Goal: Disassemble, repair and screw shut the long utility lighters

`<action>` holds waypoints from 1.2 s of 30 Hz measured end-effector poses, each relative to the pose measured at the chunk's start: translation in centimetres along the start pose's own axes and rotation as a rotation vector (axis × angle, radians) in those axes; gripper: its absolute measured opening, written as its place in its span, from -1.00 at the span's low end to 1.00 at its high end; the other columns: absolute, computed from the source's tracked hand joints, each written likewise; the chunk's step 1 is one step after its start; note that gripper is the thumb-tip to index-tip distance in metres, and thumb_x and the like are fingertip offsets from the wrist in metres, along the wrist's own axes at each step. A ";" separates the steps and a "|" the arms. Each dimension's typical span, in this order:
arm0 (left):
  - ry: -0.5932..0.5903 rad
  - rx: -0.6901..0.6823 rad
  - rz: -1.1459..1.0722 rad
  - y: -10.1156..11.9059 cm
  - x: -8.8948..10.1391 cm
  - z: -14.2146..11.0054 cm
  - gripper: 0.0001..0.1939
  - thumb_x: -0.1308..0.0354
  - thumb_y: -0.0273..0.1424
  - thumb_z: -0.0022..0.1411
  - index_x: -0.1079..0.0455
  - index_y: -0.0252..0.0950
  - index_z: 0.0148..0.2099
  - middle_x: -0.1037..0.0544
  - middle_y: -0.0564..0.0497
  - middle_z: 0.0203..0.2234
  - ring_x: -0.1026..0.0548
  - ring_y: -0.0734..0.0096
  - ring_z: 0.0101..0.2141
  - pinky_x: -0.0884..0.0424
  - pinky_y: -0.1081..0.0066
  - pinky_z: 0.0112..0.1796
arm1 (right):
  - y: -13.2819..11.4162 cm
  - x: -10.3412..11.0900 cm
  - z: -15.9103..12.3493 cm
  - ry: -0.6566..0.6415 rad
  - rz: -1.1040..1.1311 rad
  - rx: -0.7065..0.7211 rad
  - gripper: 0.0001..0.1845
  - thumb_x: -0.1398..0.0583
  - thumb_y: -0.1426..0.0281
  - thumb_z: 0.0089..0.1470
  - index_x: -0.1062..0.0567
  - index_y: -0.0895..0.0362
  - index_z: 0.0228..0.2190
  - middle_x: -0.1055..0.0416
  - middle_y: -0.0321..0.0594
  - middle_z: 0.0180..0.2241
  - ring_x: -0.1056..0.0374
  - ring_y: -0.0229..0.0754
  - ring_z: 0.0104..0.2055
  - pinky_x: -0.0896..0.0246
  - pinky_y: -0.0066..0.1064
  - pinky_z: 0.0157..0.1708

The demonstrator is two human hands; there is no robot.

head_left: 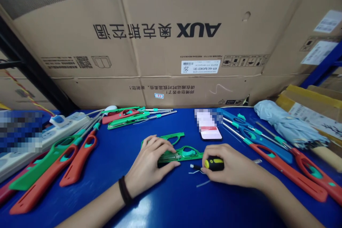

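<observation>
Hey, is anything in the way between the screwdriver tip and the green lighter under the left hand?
Nothing visible: only bare blue work surface lies between the tip of the screwdriver in the right hand and the green utility lighter casing under the left hand.

Blue-topped workbench (112, 149): long-nozzle utility lighters (45, 185) in red, green and blue lying in loose groups left and right, white power strip (66, 124) along left edge, smartphone (211, 131) flat, folded pale-blue umbrella (288, 124) far right.

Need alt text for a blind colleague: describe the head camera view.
The left hand presses on an opened green plastic utility lighter while the right hand grips a black-and-yellow screwdriver. Red, green and blue utility lighters lie around them on a blue table.
</observation>
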State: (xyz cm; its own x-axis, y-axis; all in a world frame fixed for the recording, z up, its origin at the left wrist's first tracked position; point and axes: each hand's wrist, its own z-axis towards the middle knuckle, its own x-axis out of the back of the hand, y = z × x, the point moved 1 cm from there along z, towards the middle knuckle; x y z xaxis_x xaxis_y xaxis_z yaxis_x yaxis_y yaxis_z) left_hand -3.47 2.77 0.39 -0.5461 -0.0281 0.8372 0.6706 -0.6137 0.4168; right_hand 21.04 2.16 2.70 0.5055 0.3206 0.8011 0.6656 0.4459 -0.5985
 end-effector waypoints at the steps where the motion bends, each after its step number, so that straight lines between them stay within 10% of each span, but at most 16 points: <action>1: 0.003 0.006 -0.001 -0.1 0.1 0.0 -0.81 -0.25 -0.24 0.16 -0.38 -0.17 -0.21 -0.50 0.08 -0.22 -0.40 0.25 -0.15 -0.09 0.12 0.03 | 0.0 -0.2 0.0 -0.009 0.003 0.009 -0.95 -0.22 0.38 -0.02 -0.49 0.07 -0.48 -0.45 -0.37 -0.44 -0.33 -0.28 -0.41 -0.14 -0.48 -0.36; 23: -0.075 -0.030 -0.120 0.7 0.6 0.0 -0.67 -0.32 -0.16 0.05 -0.39 -0.21 -0.20 -0.46 0.00 -0.20 -0.35 0.23 -0.15 -0.22 0.23 -0.08 | 0.5 -0.5 0.3 -0.035 -0.039 -0.022 -0.89 -0.23 0.25 0.07 -0.51 -0.01 -0.35 -0.49 -0.33 -0.31 -0.39 -0.17 -0.28 -0.20 -0.41 -0.29; 27: -0.026 -0.031 -0.014 -0.5 2.2 0.6 -0.89 -0.17 -0.29 0.22 -0.45 -0.20 -0.28 -0.44 -0.01 -0.11 -0.31 0.21 -0.08 -0.17 0.15 -0.01 | 0.7 -0.4 0.3 -0.032 -0.049 -0.015 -0.90 -0.23 0.26 0.07 -0.50 -0.01 -0.34 -0.49 -0.33 -0.30 -0.39 -0.17 -0.29 -0.20 -0.41 -0.29; 36: -0.225 -0.079 0.089 -1.4 3.9 1.4 -0.94 -0.26 -0.34 0.14 -0.56 -0.05 -0.36 -0.48 0.10 -0.03 -0.32 0.19 -0.06 -0.16 0.10 0.00 | 0.3 -0.3 0.3 -0.058 -0.052 -0.003 -0.92 -0.23 0.29 0.08 -0.51 -0.01 -0.33 -0.49 -0.33 -0.30 -0.39 -0.18 -0.30 -0.20 -0.40 -0.30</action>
State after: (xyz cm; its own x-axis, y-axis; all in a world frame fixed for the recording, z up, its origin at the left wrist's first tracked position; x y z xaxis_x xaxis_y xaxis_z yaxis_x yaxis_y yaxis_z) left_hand -5.83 4.59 3.54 -0.3552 0.0863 0.9308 0.6649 -0.6765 0.3165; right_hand 21.00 2.45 2.28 0.4370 0.3452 0.8306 0.6920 0.4609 -0.5556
